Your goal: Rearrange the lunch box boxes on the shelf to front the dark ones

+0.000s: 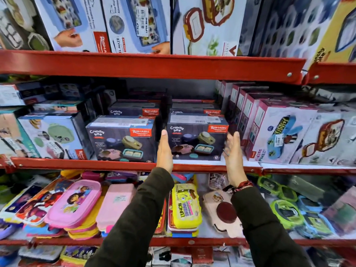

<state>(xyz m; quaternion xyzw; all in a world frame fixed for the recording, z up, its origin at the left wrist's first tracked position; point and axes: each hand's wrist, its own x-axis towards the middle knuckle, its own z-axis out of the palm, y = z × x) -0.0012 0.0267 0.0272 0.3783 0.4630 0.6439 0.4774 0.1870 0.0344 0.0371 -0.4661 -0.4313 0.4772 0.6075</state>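
Two dark "Crunchy bite" lunch box boxes stand side by side at the front edge of the middle red shelf (115, 165): a left dark box (123, 140) and a right dark box (196, 138). More dark boxes (134, 110) sit stacked behind them. My left hand (164, 151) is flat and open at the right dark box's left side. My right hand (233, 151) is open at that box's right side, fingers spread. Neither hand grips it. Light boxes flank the dark ones: a green-print box (52, 137) on the left and a row of white-and-maroon boxes (277, 132) on the right.
The upper shelf (154, 64) carries large light boxes overhead. The lower shelf (134, 241) holds several loose plastic lunch boxes, pink, yellow and green. My dark sleeves reach up across that lower shelf.
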